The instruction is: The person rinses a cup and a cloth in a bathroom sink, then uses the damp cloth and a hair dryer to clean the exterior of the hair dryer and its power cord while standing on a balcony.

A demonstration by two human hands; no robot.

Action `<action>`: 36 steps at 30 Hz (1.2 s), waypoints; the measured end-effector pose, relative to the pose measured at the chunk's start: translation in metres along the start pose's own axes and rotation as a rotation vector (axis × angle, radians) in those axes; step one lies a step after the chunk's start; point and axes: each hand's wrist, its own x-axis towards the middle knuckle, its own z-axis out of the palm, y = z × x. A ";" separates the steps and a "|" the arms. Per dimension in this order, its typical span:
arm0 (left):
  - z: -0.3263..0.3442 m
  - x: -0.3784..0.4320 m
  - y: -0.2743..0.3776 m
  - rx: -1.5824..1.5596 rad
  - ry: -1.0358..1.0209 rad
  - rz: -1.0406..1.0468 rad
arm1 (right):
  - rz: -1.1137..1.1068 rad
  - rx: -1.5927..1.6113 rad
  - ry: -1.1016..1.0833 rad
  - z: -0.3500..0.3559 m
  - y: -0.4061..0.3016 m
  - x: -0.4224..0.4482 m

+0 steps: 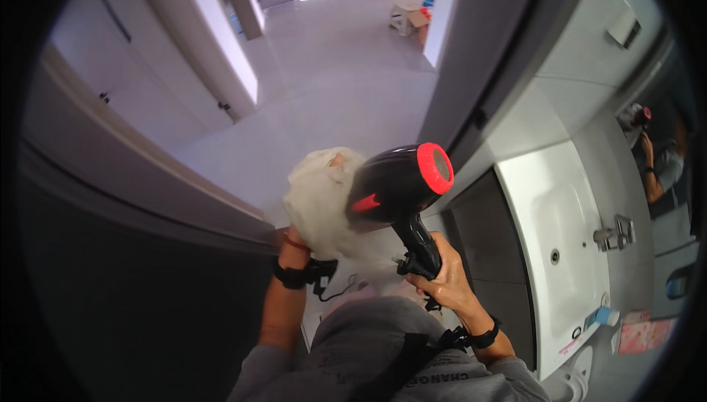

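Note:
My right hand (446,275) grips the black handle of a hair dryer (395,186) with a red ring around its rear grille. The dryer's plug (411,265) is held against the handle, its pins showing. An off-white cloth (320,197), bunched and partly blurred, hangs over my left hand (338,161); only a bit of skin shows through near its top, so the fingers are mostly hidden. The front end of the dryer meets or overlaps the cloth; whether they touch is unclear.
A white washbasin (558,219) with a metal faucet (613,234) stands at the right, under a mirror (663,153). Near its lower end are a blue-capped bottle (606,316) and a pink patterned pack (643,335). A dark door (149,291) is on the left; a doorway opens ahead.

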 end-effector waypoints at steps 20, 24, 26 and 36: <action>-0.092 0.091 -0.109 0.119 0.429 -0.225 | 0.586 0.947 -0.295 0.056 0.036 0.241; -0.081 0.159 -0.159 0.495 0.239 -0.150 | 0.634 0.909 -0.149 0.075 0.028 0.324; -0.074 0.179 -0.188 0.747 0.012 -0.116 | 0.550 0.817 -0.095 0.084 0.026 0.360; -0.119 0.334 -0.149 0.689 0.185 -0.111 | 0.061 0.256 0.003 0.074 0.002 0.522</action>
